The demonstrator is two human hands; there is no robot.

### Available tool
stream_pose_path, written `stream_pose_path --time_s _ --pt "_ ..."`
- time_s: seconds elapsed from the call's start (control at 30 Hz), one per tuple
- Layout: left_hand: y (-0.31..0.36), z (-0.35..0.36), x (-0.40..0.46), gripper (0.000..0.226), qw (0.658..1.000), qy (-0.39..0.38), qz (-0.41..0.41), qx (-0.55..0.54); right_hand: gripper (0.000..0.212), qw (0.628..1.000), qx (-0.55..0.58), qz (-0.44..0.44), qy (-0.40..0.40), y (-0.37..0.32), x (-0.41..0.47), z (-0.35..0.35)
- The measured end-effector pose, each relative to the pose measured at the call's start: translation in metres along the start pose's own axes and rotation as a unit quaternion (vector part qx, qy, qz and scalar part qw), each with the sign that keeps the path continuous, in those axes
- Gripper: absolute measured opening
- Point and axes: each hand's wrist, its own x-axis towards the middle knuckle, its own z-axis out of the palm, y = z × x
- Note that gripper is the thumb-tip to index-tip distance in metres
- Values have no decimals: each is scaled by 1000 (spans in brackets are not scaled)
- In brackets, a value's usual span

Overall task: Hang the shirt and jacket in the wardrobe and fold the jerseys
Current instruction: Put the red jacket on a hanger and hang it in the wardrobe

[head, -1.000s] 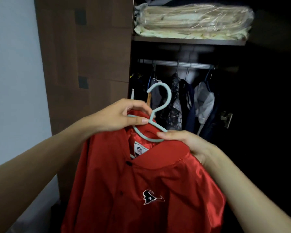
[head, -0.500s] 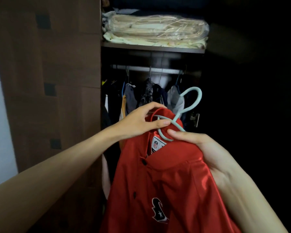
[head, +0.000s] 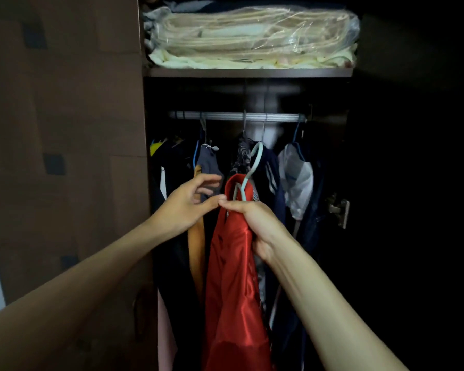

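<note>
A person's two bare arms reached forward into an open dark wooden wardrobe (head: 65,129). The right hand (head: 255,223) was clenched around the collar area of a shiny red satin jacket (head: 231,277), gripping it together with the base of a pale blue-green plastic hanger (head: 253,167). The jacket hung edge-on from that hand, draping straight down to the bottom of the view. The hanger's curved hook rose above the red collar and sat below the silver metal rail (head: 236,116), not touching it. The left hand (head: 188,204) was just beside the right, fingers loosely spread and grasping nothing, its thumb tip touching the right hand's fingertips near the collar. Behind the hands, dark clothes (head: 268,178) hung from the rail, with a mustard-coloured garment (head: 196,253) to the left of the jacket and a white garment (head: 298,183) to the right. Above the rail, a shelf (head: 247,72) carried cream folded bedding wrapped in clear plastic (head: 252,36).
</note>
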Motion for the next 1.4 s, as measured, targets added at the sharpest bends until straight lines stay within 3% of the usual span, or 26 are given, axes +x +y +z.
stream_pose_path --time_s 0.1,0.23,0.4,0.53,0.67,0.73,0.8,0.87,0.93,1.0,1.13,1.17,1.23,1.27,1.4 --pt "-32 -15 28 44 999 26 -27 9 33 1000 4 11 -12 -2 69 8" --pt "-65 -26 72 40 997 66 -48 0 12 999 30 0 -15 -14 150 13" --pt "-83 -23 117 32 994 92 -64 -11 27 997 53 -60 1 -43 235 23" --pt "-95 -21 133 29 991 103 -87 -9 3 996 -32 -78 13 -65 289 30" --pt "-100 -23 145 31 986 143 -91 -3 5 984 -161 -79 11 -79 328 32" --pt "-100 -21 149 35 983 158 -90 -9 14 981 -168 -96 15 -83 338 40" --pt "-101 -18 152 41 982 165 -89 -4 3 978 -173 -111 20 -89 350 39" --pt "-103 -15 153 39 982 166 -88 14 23 974 -198 -101 37 -92 363 27" --pt "-104 -14 152 36 981 168 -92 41 30 966 -232 -99 55 -87 376 14" --pt "-107 -14 147 35 979 168 -103 51 29 953 -278 -94 70 -76 377 6" --pt "-114 -13 130 35 980 156 -118 44 19 952 -269 -119 87 -63 360 6" --pt "-114 -12 123 36 980 150 -124 46 24 949 -274 -123 93 -59 351 5" --pt "-110 -11 111 37 980 139 -130 53 74 934 -309 -140 111 -49 339 2" --pt "-105 -10 102 37 980 135 -135 57 86 925 -330 -149 115 -40 322 3" --pt "-82 -20 54 36 976 152 -140 65 82 880 -397 -240 100 1 225 22"
